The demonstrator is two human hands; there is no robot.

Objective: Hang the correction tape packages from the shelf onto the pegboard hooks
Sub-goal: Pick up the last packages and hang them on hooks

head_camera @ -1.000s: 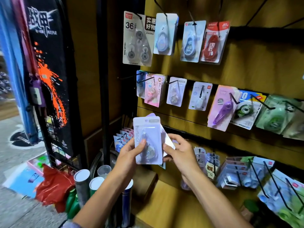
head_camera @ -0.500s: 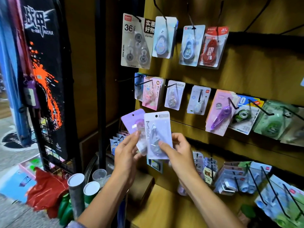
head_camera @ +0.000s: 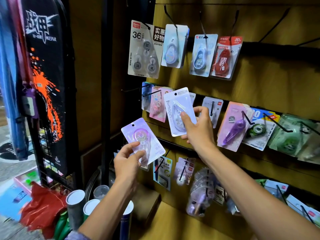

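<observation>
Your right hand (head_camera: 197, 129) pinches the white package (head_camera: 179, 110), long axis near upright, its hang hole at 12 o'clock; the middle-row hooks (head_camera: 152, 93) jut just past 11 o'clock of it. Your left hand (head_camera: 128, 160) grips the lilac package (head_camera: 143, 141), lower at 8 o'clock and tilted

- Right hand (head_camera: 199, 129) covers lower right part of white package (head_camera: 176, 108); the tape inside shows only partly.
- Left hand (head_camera: 128, 161) hides bottom corner of lilac package (head_camera: 140, 135).
- Packages at right edge (head_camera: 310, 213) are cut off by frame, blurred.
- Small print on hanging cards (head_camera: 145, 49) mostly too small to read.
</observation>
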